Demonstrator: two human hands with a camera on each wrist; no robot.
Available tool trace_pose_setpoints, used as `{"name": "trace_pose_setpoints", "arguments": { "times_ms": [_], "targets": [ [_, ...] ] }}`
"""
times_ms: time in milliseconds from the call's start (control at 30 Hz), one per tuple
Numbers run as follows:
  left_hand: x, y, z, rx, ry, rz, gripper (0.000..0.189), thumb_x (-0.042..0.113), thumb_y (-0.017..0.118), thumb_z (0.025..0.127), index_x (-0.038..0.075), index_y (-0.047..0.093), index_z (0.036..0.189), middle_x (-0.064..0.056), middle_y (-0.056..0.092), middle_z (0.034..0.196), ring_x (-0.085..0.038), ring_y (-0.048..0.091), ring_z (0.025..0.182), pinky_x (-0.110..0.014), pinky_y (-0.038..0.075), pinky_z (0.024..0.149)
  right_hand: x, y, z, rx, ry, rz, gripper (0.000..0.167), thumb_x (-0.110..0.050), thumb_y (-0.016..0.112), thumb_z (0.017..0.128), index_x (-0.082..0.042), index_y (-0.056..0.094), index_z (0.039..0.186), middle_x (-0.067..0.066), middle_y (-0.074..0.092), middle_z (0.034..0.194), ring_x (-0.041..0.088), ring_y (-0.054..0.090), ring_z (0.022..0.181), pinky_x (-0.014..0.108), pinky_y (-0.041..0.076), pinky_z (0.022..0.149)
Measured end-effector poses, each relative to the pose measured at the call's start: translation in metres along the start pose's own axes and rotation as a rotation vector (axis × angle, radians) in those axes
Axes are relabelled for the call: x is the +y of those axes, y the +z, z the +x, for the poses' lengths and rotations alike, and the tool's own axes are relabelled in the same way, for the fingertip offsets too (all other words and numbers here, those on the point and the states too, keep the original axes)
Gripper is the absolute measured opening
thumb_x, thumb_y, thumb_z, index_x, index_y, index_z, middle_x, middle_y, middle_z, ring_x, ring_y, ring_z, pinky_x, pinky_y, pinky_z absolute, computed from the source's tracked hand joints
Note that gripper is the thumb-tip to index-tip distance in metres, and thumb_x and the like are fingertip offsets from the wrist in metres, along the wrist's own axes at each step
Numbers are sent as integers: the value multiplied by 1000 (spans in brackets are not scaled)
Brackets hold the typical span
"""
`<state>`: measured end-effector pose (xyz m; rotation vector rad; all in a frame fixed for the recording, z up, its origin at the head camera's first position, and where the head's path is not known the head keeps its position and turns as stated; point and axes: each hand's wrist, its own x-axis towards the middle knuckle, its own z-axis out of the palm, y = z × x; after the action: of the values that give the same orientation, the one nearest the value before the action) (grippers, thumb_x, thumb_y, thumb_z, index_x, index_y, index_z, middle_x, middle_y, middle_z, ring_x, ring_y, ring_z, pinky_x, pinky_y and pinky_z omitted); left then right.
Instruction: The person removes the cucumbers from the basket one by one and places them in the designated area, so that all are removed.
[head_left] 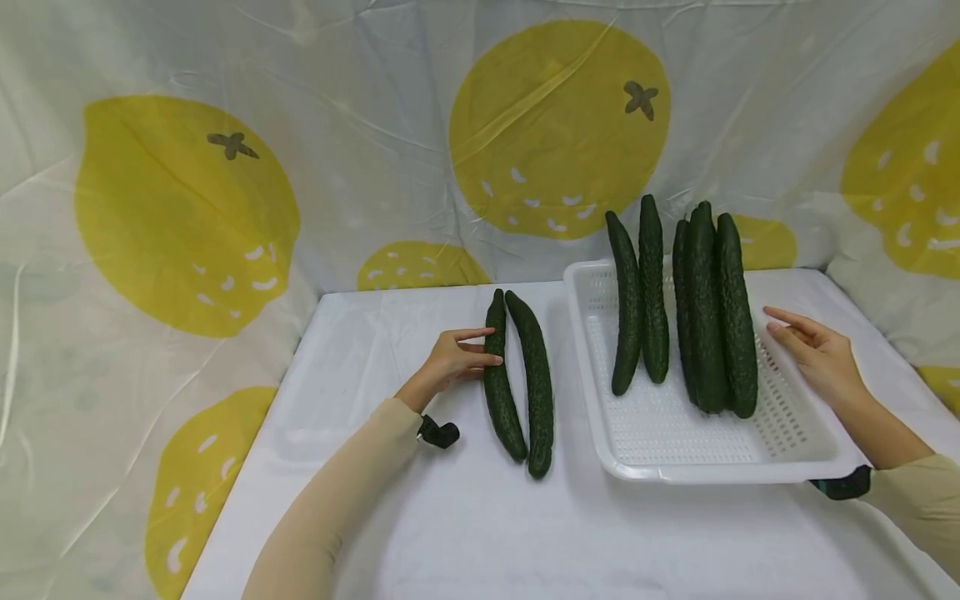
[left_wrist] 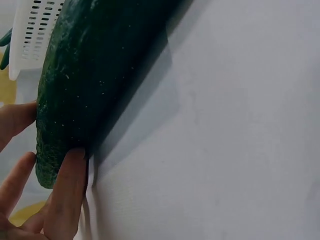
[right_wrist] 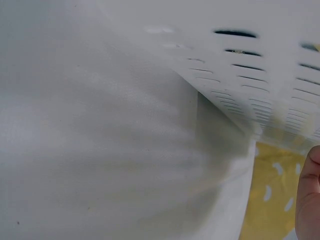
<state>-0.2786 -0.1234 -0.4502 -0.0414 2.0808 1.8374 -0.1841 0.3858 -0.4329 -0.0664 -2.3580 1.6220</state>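
My left hand (head_left: 455,357) pinches the upper part of a dark green cucumber (head_left: 504,408) lying on the white cloth. In the left wrist view, fingers (left_wrist: 65,195) lie along both sides of the cucumber's (left_wrist: 100,65) end. Just to its right lies a second, slightly curved cucumber (head_left: 538,392). A white perforated plastic basket (head_left: 716,473) holds several more cucumbers (head_left: 705,317), two at its left and a group towards its right. At the basket's right rim is my right hand (head_left: 821,354), its fingers loosely extended. The right wrist view shows its thumb (right_wrist: 310,195) beside the slotted basket wall (right_wrist: 250,65).
White cloth (head_left: 480,533) covers the table, with a faint rectangular outline at its left. Behind the table hangs a pale curtain (head_left: 360,108) printed with big yellow lemons. Its lower edge meets the table's back edge close behind the basket.
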Motion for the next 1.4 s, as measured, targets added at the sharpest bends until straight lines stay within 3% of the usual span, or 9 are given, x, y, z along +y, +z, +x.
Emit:
{"name": "trace_pose_setpoints", "arguments": {
  "times_ms": [167, 300, 533, 867, 1167, 1400],
  "targets": [
    [3, 2, -1, 3, 27, 77, 59, -1, 85, 77, 13, 68, 132, -25, 60, 128, -28, 67, 104, -39, 60, 77, 0, 1, 0, 1, -11, 19, 34, -14, 64, 100, -31, 70, 129, -21, 62, 73, -3, 44, 74, 14, 33, 56],
    [2, 2, 0, -3, 44, 115, 60, 2, 85, 78, 12, 66, 134, -25, 59, 128, -30, 69, 99, -38, 61, 77, 0, 1, 0, 4, -10, 11, 34, -14, 64, 100, -31, 70, 129, -21, 62, 73, -3, 45, 75, 13, 34, 59],
    [3, 0, -3, -30, 66, 112, 60, 3, 84, 80, 9, 63, 136, -25, 59, 129, -25, 71, 88, -39, 60, 79, 0, -1, 1, 5, 7, -14, 35, -17, 64, 100, -30, 68, 131, -21, 61, 73, -2, 43, 78, 13, 33, 61],
    [13, -6, -3, -29, 113, 147, 63, 7, 84, 81, 9, 61, 139, -22, 59, 133, -26, 70, 99, -36, 59, 83, 3, 0, 1, 8, -32, -8, 34, -15, 64, 100, -29, 69, 130, -21, 62, 74, -3, 45, 75, 12, 34, 59],
    [40, -4, -8, -55, 192, 168, 63, 10, 83, 83, 11, 59, 141, -23, 57, 136, -30, 67, 108, -39, 57, 89, 2, 0, 1, 1, -42, 9, 34, -14, 63, 100, -28, 69, 130, -22, 64, 76, -5, 46, 76, 9, 35, 62],
    [71, 15, -10, -127, 230, 93, 56, 10, 82, 85, 17, 63, 137, -19, 59, 134, -27, 64, 113, -43, 54, 94, 1, 1, 0, 3, -43, 36, 33, -12, 64, 99, -29, 71, 127, -21, 64, 76, -5, 47, 75, 9, 37, 58]
  ]
}}
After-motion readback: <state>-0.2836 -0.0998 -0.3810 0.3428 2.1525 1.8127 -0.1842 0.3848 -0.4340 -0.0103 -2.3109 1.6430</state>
